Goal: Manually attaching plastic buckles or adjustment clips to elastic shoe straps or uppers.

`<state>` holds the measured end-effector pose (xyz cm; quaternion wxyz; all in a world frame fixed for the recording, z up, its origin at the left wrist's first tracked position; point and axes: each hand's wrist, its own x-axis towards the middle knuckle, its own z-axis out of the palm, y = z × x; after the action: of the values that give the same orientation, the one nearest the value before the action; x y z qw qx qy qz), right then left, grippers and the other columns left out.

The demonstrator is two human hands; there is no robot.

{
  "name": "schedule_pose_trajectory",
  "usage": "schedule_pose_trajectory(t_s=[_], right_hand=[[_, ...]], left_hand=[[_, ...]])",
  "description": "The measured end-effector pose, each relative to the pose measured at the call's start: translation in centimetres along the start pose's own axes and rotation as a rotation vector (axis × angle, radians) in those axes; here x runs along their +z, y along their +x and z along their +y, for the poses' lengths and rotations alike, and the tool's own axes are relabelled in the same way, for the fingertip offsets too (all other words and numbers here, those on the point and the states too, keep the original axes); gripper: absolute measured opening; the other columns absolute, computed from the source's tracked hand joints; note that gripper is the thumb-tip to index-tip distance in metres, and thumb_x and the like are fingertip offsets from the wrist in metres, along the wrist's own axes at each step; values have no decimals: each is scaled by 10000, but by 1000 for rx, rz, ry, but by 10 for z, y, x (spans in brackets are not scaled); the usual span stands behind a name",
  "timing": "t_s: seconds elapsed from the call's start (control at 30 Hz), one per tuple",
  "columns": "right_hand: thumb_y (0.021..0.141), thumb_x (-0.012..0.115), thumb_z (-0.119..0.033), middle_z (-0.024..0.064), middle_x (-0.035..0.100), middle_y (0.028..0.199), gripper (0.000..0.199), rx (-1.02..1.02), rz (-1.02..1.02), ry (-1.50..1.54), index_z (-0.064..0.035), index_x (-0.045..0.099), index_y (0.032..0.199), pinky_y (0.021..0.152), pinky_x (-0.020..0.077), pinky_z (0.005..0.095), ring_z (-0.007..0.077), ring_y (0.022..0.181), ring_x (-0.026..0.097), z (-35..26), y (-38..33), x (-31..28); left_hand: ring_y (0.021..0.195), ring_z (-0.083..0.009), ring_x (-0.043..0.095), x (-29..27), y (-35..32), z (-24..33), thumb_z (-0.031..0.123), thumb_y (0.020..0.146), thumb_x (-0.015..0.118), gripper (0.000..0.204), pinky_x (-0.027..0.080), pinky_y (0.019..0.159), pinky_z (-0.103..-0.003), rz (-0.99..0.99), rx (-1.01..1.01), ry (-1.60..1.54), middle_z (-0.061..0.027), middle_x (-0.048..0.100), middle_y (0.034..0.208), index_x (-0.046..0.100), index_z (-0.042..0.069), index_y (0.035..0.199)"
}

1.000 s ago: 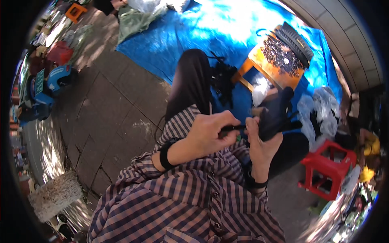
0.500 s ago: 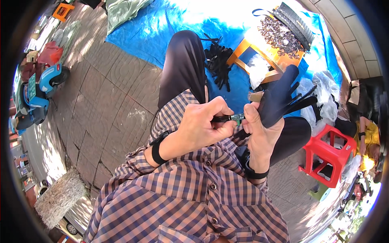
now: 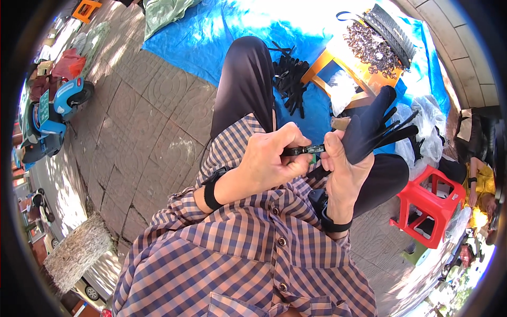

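In front of my lap, my left hand [image 3: 272, 158] is closed in a pinch around a thin black strip [image 3: 291, 151]. A small shiny piece [image 3: 312, 149] with a dark, glittery face bridges the gap between my two hands. My right hand [image 3: 346, 171] has its thumb and fingers on the other end of that piece. The same hand also grips a dark navy cloth bundle [image 3: 364, 132], from which several thin black strips stick out to the right. A small tan tab [image 3: 340, 123] shows beside the bundle. My fingers hide how the strip and the shiny piece join.
Black strips [image 3: 290, 84] lie piled on a blue tarp [image 3: 185, 47]. An orange stool [image 3: 319, 66] holds shiny brown pieces [image 3: 369, 45] and a black woven bag [image 3: 391, 34]. A red stool [image 3: 430, 206] stands right, near a person in yellow [image 3: 483, 185]. A blue scooter [image 3: 58, 119] is at left.
The view has shifted slightly. The shiny piece has turned a little between my fingers, and both hands keep their grip.
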<state>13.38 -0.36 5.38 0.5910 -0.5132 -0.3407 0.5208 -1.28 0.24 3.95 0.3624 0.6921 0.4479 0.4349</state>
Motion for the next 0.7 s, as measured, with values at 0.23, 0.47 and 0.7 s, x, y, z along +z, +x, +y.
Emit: schedule_pose_trajectory(t_s=[0.23, 0.47, 0.7], right_hand=[[794, 701, -89, 13, 553, 615, 149, 38, 22, 22, -1, 582, 806, 426, 343, 170, 51, 483, 484, -2, -2, 3], [784, 706, -74, 16, 560, 632, 145, 40, 47, 39, -3, 584, 818, 422, 353, 177, 58, 488, 498, 1, -1, 3], [784, 707, -80, 14, 560, 628, 146, 79, 2, 118, -7, 588, 828, 413, 358, 177, 63, 474, 500, 9, 0, 0]], left_hand=[[462, -128, 555, 4, -3, -3, 59, 670, 682, 184, 425, 440, -244, 82, 58, 48, -46, 584, 600, 552, 51, 800], [463, -120, 552, 4, -2, -4, 46, 662, 678, 186, 414, 442, -238, 31, -2, -7, -54, 556, 585, 561, 43, 806], [417, -56, 449, 8, -6, -22, 73, 763, 639, 100, 331, 394, -206, -50, -250, -530, -23, 562, 576, 556, 33, 802]])
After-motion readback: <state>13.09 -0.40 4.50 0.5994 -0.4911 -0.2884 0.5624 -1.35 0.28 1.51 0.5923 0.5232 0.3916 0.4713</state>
